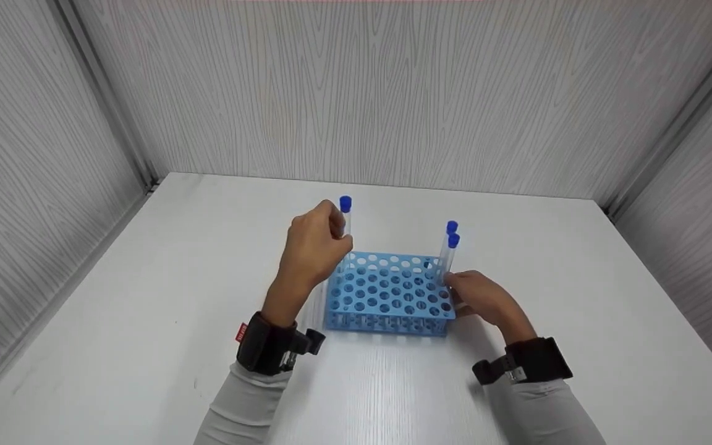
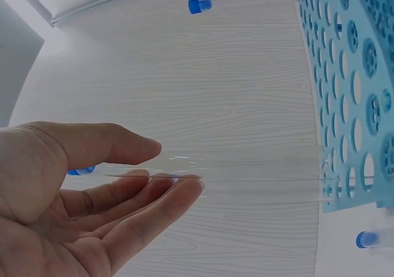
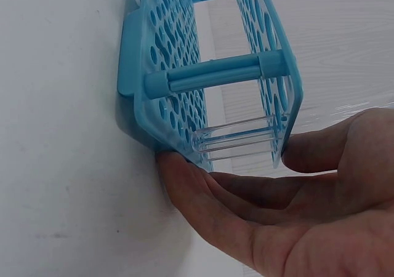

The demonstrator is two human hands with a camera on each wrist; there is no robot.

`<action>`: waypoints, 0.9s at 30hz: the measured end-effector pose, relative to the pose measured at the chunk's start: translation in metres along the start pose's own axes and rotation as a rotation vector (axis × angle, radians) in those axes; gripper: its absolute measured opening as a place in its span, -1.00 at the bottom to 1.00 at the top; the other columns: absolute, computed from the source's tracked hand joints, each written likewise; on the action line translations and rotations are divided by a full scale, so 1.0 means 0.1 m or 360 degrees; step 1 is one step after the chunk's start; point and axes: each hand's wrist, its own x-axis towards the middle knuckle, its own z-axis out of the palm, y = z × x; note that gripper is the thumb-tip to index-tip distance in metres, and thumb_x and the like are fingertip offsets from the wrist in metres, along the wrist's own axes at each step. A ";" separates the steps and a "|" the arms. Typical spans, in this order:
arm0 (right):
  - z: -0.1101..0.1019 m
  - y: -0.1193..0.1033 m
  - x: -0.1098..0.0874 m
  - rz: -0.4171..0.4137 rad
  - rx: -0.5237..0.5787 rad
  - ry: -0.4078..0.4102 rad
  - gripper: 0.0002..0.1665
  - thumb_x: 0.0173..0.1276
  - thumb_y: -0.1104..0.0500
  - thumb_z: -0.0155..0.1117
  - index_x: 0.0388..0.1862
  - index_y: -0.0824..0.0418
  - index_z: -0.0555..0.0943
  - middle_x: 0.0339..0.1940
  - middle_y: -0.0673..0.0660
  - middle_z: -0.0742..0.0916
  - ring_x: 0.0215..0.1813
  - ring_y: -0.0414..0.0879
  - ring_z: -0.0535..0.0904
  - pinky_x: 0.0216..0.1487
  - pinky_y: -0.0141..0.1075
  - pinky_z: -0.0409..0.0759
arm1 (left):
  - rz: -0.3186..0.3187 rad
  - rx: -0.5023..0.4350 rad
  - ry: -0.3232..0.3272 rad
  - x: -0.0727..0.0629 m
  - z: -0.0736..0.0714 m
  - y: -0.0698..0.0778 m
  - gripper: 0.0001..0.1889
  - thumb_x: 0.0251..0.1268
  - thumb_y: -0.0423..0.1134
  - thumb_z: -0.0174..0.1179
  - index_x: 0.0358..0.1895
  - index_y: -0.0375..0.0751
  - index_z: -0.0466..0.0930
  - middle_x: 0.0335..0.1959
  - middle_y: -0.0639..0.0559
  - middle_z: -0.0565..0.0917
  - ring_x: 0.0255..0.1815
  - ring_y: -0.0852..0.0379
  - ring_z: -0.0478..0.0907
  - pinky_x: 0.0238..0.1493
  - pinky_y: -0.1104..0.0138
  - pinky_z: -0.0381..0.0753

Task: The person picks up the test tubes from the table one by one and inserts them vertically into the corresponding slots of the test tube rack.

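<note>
The rack (image 3: pixel 215 74) looks smooth plastic, the tube (image 2: pixel 265 172) glossy, the sleeves (image 1: pixel 245 405) matt cloth.

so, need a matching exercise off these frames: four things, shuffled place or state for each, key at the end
Column 1
1. Person's left hand
2. Person's right hand
3. Light-blue plastic rack with round holes
4. Pair of slim, clear tubes with blue caps

Column 2
A. Standing in the rack's right end
B. Pinching a single clear, blue-capped tube at the rack's left end
C. Gripping the rack's right end
D. Between the two hands

Pairs: 1-B, 2-C, 3-D, 4-A
</note>
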 end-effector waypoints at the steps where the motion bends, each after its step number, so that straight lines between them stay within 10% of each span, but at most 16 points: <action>1: 0.00 0.00 0.00 0.0004 -0.0001 -0.0003 -0.37 0.64 -0.01 -0.16 0.37 0.48 0.39 -0.08 0.21 0.64 0.00 0.01 0.61 0.14 -0.09 0.65 | 0.0002 0.0001 -0.0003 0.00 0.00 0.00 -0.83 0.31 -0.36 0.26 -0.09 -0.31 0.57 -0.25 -0.12 0.67 -0.22 -0.02 0.61 -0.11 0.18 0.67; 27: 0.00 -0.01 0.01 -0.0008 -0.0002 -0.0018 -0.41 0.63 0.03 -0.16 0.35 0.46 0.43 -0.10 0.20 0.66 -0.03 0.00 0.62 0.13 -0.10 0.66 | 0.0011 0.0085 -0.0075 0.03 0.09 -0.03 -0.85 0.28 -0.39 0.28 -0.12 -0.30 0.60 -0.29 -0.10 0.71 -0.32 0.03 0.59 -0.26 0.25 0.60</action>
